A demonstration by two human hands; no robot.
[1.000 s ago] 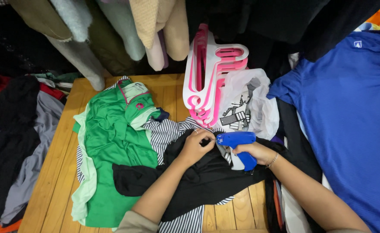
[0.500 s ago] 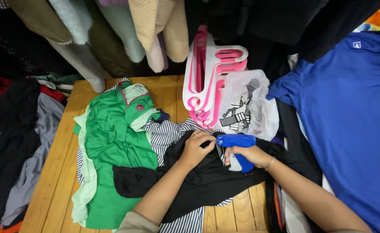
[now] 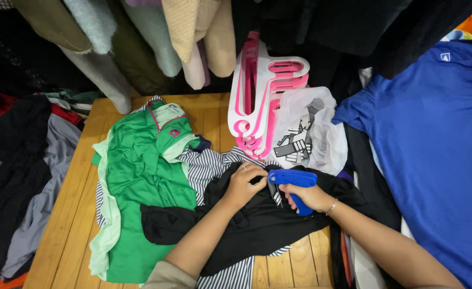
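The right hand (image 3: 308, 197) still gripped the blue tagging gun (image 3: 293, 182), its tip now drawn closer to the left hand (image 3: 244, 184), which kept pinching the black garment (image 3: 257, 225) lying over the striped shirt (image 3: 206, 166) on the wooden table (image 3: 70, 214).

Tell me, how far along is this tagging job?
In hand: the right hand presses a blue tagging gun to a black garment that the left hand pinches. Whether the green shirt and striped shirt beneath are done is unclear. The pink hangers stand unused.
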